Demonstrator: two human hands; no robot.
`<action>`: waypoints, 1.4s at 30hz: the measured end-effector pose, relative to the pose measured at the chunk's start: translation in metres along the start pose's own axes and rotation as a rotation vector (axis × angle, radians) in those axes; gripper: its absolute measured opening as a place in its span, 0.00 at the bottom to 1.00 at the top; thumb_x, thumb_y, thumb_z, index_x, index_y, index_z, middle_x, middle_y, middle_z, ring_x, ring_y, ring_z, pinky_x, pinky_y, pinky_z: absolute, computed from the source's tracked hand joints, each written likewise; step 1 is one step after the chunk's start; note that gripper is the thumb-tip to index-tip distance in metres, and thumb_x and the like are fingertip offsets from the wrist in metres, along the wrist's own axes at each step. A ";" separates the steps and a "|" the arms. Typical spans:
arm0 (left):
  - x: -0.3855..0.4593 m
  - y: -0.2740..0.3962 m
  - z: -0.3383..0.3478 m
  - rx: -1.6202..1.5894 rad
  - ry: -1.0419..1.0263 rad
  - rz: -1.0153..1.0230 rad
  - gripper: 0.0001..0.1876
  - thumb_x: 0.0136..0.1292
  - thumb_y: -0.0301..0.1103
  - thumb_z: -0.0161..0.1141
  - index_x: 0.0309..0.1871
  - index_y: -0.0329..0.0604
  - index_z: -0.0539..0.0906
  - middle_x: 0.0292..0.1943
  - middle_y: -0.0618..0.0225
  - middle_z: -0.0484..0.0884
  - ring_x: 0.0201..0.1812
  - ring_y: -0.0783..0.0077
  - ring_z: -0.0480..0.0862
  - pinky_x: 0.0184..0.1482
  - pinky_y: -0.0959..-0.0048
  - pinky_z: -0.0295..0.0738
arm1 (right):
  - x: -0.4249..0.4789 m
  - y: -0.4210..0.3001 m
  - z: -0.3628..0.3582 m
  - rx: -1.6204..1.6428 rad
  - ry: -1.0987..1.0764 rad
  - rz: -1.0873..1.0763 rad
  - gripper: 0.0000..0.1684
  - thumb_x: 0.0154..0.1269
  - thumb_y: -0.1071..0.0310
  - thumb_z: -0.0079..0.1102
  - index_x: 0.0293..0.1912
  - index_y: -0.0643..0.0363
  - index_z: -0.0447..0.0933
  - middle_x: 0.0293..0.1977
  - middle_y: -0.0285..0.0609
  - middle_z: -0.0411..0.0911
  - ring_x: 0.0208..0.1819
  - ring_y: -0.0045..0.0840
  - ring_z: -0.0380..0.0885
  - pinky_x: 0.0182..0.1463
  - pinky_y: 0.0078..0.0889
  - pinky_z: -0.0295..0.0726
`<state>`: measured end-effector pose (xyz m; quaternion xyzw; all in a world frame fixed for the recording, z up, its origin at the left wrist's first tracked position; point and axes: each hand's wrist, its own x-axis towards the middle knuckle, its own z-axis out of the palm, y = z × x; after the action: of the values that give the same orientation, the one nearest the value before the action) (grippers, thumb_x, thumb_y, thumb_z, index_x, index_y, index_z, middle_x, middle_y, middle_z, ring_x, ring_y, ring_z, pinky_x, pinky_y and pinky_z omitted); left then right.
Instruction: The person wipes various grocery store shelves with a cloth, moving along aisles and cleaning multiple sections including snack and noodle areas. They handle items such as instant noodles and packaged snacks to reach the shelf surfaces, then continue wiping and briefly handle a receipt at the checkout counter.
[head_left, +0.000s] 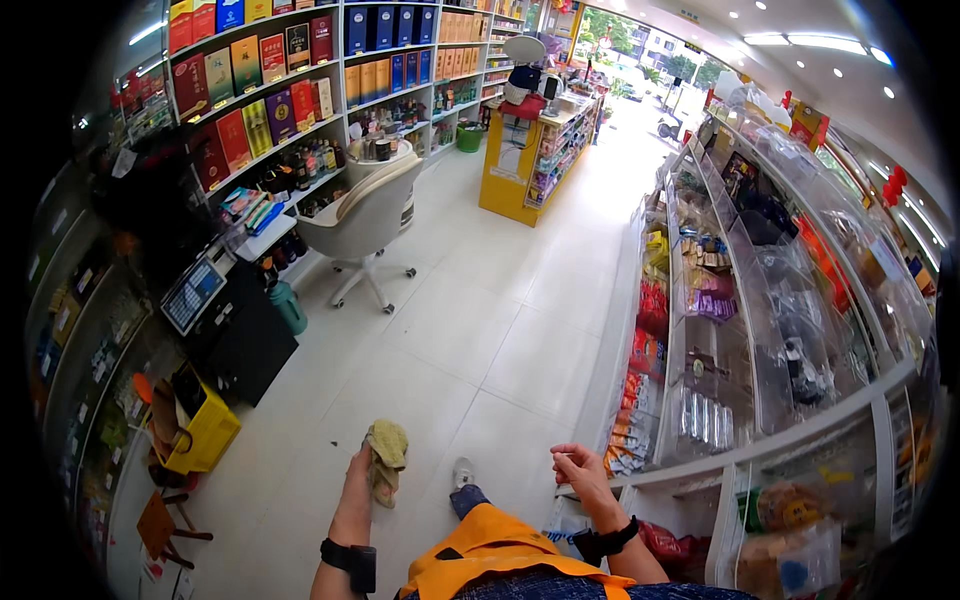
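My left hand is closed around a crumpled yellow-green cloth, which hangs above the tiled floor. On the other side of my body, my right hand is raised beside the lower end of the glass-fronted shelving. Its fingers are loosely curled and hold nothing that I can see. Both wrists wear black bands. An orange apron covers my front, and one shoe shows on the floor between my hands.
Glass-fronted shelves with packaged goods run along the right. On the left stand a swivel chair, a black cabinet, a yellow crate and a small wooden stool. A yellow counter stands ahead, near boxed-goods shelving.
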<state>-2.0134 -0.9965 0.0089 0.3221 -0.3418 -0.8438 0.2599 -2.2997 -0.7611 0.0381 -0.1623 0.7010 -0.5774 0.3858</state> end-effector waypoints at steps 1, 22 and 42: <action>0.031 0.006 0.002 -0.010 -0.033 0.004 0.27 0.69 0.60 0.50 0.47 0.42 0.79 0.26 0.68 0.78 0.13 0.77 0.68 0.16 0.77 0.60 | 0.026 -0.007 0.000 -0.007 0.023 -0.007 0.11 0.70 0.67 0.58 0.47 0.63 0.78 0.27 0.35 0.77 0.25 0.14 0.74 0.30 0.17 0.74; 0.605 0.265 0.087 -0.209 0.039 -0.149 0.17 0.61 0.27 0.59 0.53 0.33 0.76 0.44 0.56 0.84 0.43 0.60 0.86 0.48 0.61 0.85 | 0.590 -0.229 0.062 0.063 0.234 -0.076 0.11 0.70 0.66 0.58 0.47 0.62 0.75 0.19 0.34 0.73 0.18 0.14 0.69 0.22 0.17 0.67; 1.144 0.431 0.211 -0.301 -0.047 -0.201 0.16 0.67 0.35 0.58 0.53 0.35 0.77 0.42 0.57 0.85 0.38 0.65 0.86 0.25 0.73 0.82 | 1.108 -0.425 0.010 0.011 0.274 -0.030 0.12 0.71 0.65 0.58 0.49 0.60 0.75 0.21 0.32 0.73 0.19 0.14 0.69 0.24 0.17 0.70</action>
<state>-2.8235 -1.9356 0.0287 0.2922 -0.1838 -0.9144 0.2113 -3.1049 -1.6327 0.0430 -0.0903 0.7413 -0.6038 0.2788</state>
